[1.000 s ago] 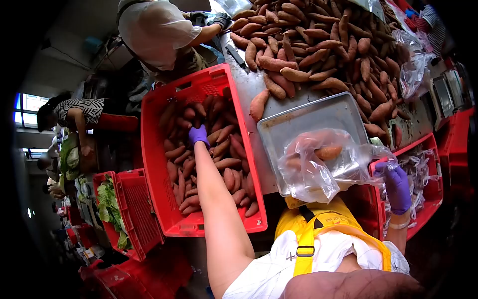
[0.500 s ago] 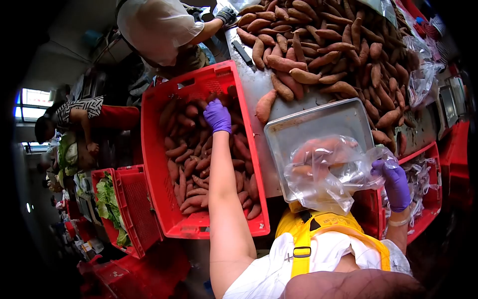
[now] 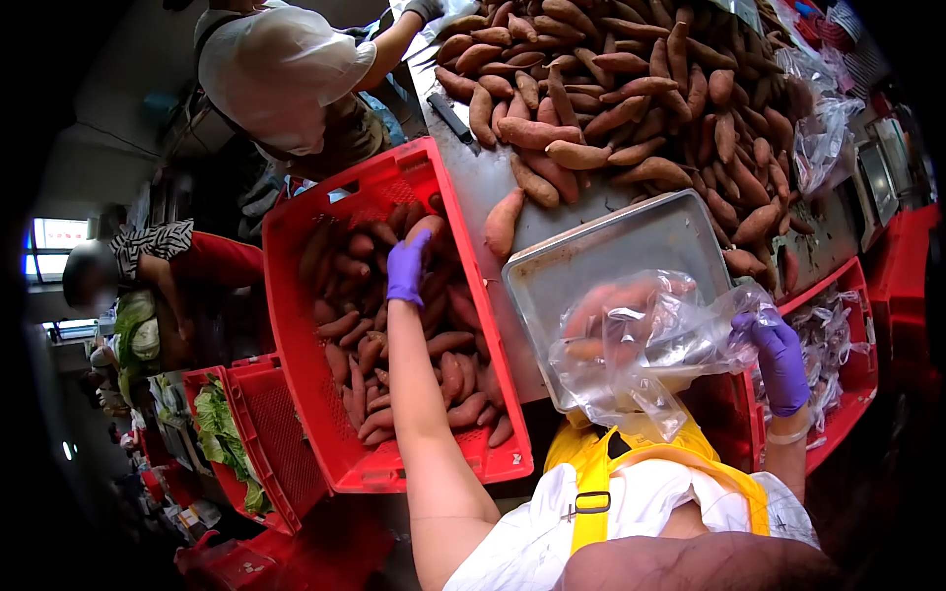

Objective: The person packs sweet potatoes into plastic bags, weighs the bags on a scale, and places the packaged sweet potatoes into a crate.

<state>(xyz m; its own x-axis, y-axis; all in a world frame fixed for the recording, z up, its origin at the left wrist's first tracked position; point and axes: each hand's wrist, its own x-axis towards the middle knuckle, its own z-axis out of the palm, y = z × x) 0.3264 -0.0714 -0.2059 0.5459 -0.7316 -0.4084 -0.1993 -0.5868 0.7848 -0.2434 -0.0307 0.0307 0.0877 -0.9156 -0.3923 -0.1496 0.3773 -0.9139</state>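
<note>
My left hand (image 3: pixel 405 268), in a purple glove, is closed on a sweet potato (image 3: pixel 428 229) above the heap in a red crate (image 3: pixel 414 481). Many more sweet potatoes (image 3: pixel 378 364) fill the crate below it. At the right, my gloved right hand (image 3: pixel 778 360) grips the gathered edge of a clear plastic bag (image 3: pixel 650 345). Inside the bag lie a few sweet potatoes, blurred by the film. The bag rests on a shallow metal tray (image 3: pixel 591 239), partly over its near edge.
Loose sweet potatoes (image 3: pixel 650 118) are heaped on the metal table (image 3: pixel 463 187), beside a dark flat tool (image 3: pixel 450 118). Plastic bags fill a red crate (image 3: pixel 838 412) at right. Leafy greens (image 3: pixel 219 433) sit in a left crate. Two co-workers (image 3: pixel 286 74) are at the left.
My left hand has risen slightly from the heap, and a sweet potato now shows in its fingers. My right hand keeps hold of the bag. The whole view has shifted slightly.
</note>
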